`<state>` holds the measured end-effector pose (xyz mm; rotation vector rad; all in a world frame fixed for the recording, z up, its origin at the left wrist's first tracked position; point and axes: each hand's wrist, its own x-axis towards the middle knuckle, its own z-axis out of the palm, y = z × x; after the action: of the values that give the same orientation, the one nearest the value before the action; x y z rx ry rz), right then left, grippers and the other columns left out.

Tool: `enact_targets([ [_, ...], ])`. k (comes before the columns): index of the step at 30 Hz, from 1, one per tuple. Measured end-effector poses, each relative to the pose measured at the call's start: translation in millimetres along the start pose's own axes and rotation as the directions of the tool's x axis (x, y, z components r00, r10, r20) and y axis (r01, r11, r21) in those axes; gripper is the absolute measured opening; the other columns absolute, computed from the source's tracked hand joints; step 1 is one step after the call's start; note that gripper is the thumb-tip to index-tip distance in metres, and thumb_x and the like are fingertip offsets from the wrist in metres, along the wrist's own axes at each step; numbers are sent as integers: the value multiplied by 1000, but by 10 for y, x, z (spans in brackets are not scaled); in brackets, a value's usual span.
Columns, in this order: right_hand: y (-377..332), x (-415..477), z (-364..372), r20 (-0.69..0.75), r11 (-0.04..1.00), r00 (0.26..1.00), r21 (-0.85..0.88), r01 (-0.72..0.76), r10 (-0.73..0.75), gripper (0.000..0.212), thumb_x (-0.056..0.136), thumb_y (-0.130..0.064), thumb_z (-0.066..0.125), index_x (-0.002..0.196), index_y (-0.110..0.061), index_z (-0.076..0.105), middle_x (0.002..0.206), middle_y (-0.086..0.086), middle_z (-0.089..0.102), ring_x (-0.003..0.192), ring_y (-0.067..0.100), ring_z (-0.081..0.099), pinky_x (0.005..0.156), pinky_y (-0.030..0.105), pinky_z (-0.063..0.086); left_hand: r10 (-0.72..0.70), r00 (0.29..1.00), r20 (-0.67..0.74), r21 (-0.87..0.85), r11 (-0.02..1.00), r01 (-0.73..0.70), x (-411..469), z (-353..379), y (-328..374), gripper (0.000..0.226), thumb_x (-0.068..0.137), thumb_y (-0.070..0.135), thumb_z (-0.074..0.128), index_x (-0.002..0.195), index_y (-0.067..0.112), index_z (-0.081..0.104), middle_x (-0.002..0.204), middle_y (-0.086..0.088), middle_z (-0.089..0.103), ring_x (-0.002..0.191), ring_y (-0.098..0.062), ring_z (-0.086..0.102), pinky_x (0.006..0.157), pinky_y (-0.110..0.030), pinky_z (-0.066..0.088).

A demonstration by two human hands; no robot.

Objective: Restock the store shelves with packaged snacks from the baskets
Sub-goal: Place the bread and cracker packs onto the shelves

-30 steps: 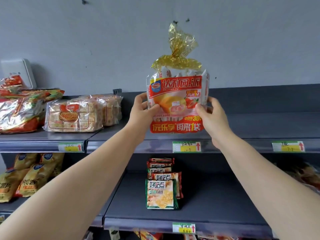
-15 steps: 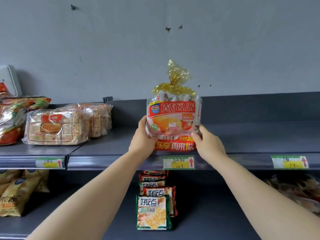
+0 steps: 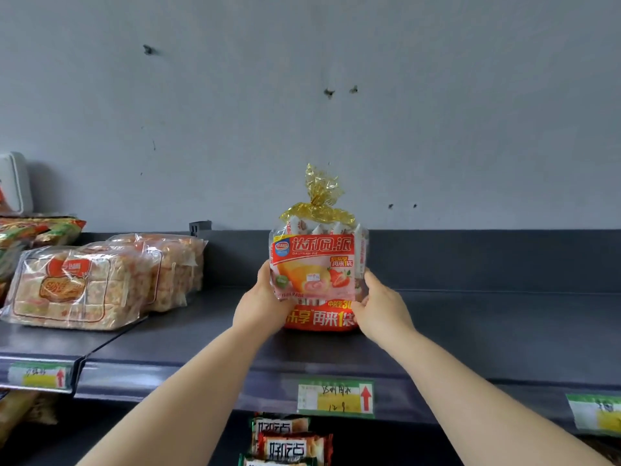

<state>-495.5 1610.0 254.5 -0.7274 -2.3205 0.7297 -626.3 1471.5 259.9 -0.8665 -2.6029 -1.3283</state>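
A red and pink bag of snack cakes (image 3: 317, 264), tied at the top with gold film, stands upright on the dark grey top shelf (image 3: 487, 331). My left hand (image 3: 260, 302) grips its left side and my right hand (image 3: 381, 306) grips its right side, both low on the bag. The bag's bottom rests on the shelf surface, above a green price tag (image 3: 336, 396).
Clear packs of crispy squares (image 3: 77, 287) lie at the left of the top shelf, with foil bags (image 3: 30, 230) beyond them. Small biscuit packs (image 3: 289, 442) sit on the shelf below. A grey wall rises behind. Another price tag (image 3: 594, 413) is at the right.
Both hands carried the bag down and forward from in front of the shelf onto the top shelf surface. The view tilted up and moved closer.
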Motion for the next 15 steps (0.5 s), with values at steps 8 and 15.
enact_targets([
  [8, -16, 304, 113, 325, 994, 943, 62, -90, 65, 94, 96, -27, 57, 152, -30, -19, 143, 5, 45, 110, 20, 52, 88, 29, 46, -190, 982, -23, -278, 944, 176, 368, 394, 243, 55, 88, 21, 66, 130, 14, 30, 110, -6, 61, 96, -28, 63, 85, -48, 57],
  [15, -159, -13, 73, 206, 995, 978, -78, 55, -38, 57, 96, -26, 55, 148, -21, 32, 149, 3, 40, 132, 26, 43, 101, 36, 44, 18, 999, -37, -162, 987, -24, -3, 228, 236, 49, 93, 8, 53, 140, 19, 42, 126, 1, 63, 106, -22, 63, 88, -36, 54],
])
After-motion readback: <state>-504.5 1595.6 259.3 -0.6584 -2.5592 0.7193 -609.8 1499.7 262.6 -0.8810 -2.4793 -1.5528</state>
